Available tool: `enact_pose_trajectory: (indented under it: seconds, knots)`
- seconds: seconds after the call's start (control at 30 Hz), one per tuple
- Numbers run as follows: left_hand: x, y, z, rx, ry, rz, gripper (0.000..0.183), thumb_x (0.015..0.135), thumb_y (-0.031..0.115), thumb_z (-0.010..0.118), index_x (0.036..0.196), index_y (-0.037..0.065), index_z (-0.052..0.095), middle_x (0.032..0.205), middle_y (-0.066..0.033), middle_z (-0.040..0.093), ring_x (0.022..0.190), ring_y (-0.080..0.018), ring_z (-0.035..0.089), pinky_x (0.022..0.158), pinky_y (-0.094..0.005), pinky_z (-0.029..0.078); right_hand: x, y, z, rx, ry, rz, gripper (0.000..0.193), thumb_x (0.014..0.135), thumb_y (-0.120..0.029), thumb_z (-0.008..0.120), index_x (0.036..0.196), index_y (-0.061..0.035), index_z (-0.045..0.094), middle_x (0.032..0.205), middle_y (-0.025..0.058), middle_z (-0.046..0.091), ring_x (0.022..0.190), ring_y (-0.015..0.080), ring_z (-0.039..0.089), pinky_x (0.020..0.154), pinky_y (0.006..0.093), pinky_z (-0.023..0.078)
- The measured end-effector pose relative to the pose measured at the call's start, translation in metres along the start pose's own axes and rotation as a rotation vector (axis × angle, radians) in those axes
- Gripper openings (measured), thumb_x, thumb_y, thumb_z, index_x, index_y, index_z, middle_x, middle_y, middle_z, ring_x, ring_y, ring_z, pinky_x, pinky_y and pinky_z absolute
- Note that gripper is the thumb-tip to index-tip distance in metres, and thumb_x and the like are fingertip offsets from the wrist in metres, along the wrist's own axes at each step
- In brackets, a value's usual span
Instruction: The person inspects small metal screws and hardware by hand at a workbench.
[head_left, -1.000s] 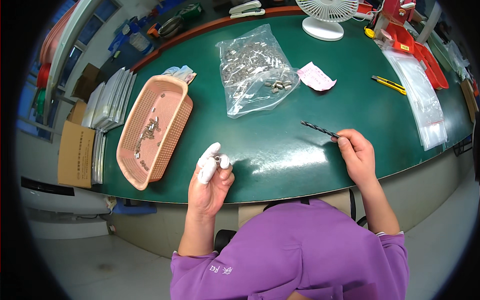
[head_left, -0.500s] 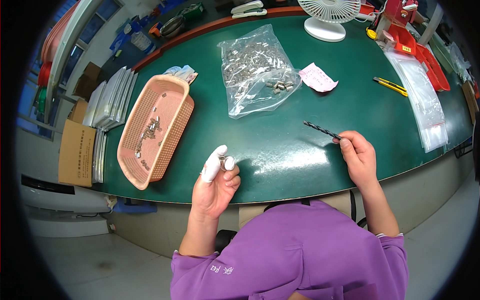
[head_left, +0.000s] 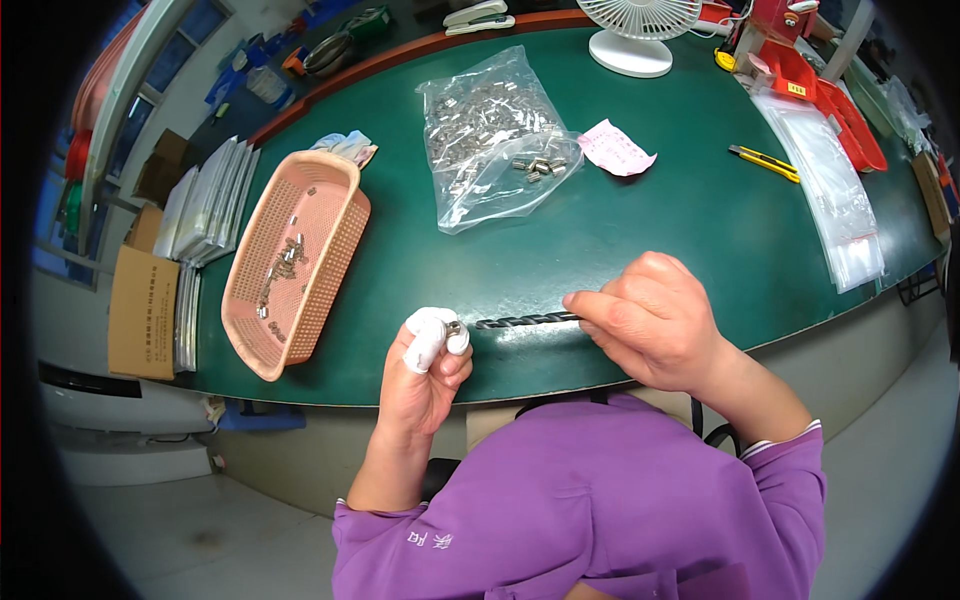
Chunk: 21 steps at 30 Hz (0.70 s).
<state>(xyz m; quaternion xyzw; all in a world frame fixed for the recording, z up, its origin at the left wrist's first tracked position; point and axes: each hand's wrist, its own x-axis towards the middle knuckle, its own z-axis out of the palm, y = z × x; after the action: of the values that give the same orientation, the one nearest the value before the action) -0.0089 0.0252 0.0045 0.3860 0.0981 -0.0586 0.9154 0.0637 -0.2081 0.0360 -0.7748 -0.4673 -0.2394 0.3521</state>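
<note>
Pinching a small metal piece [head_left: 453, 328] with fingertips that wear white covers [head_left: 424, 345], the left hand [head_left: 422, 365] is nearly closed, with its palm side up, over the near edge of the green table [head_left: 700, 230]. The right hand [head_left: 655, 320] is closed too, its thumb and fingers squeezing one end of a long, dark, twisty drill bit [head_left: 525, 321]. The bit lies almost flat in the air between the two hands. Its tip points left and is right by the small metal piece, but I cannot tell if they touch. To the left of the hands sits a pink basket [head_left: 335, 260] full of little holes, with a heap of shiny metal bits [head_left: 287, 260] inside. Farther back on the table lies a clear plastic bag [head_left: 480, 205] with lots more metal bits in it. A pink paper [head_left: 617, 150] lies just right of that bag. Over on the right are a yellow cutter [head_left: 765, 163] and a long pile of flat clear bags [head_left: 830, 200]. A white fan [head_left: 630, 55] stands at the back, and a brown box [head_left: 143, 315] is at the far left.
</note>
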Motion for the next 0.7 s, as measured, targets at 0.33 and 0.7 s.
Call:
enact_pose_trajectory:
  seconds: [0.33, 0.7]
  knots:
    - [-0.002, -0.002, 0.0, 0.037, -0.033, -0.052, 0.007, 0.085, 0.008, 0.052, 0.091, 0.005, 0.052, 0.075, -0.0066, 0.055, 0.055, -0.009, 0.045, 0.046, -0.0205, 0.036, 0.006, -0.004, -0.003, -0.151, -0.092, -0.164, 0.023, 0.062, -0.011, 0.06, 0.084, -0.0076, 0.057, 0.064, -0.0008, 0.043, 0.058, 0.0143, 0.043, 0.05, 0.0262, 0.034]
    - [0.007, -0.001, -0.014, 1.141, -0.348, 1.034, 0.017, 0.073, -0.005, 0.061, 0.086, 0.002, 0.051, 0.075, -0.01, 0.056, 0.062, -0.0216, 0.056, 0.055, -0.0289, 0.045, -0.003, -0.004, -0.002, 0.764, -0.515, 0.849, 0.023, 0.085, -0.021, 0.049, 0.073, -0.0038, 0.058, 0.063, 0.0087, 0.056, 0.063, 0.0248, 0.055, 0.059, 0.033, 0.044]
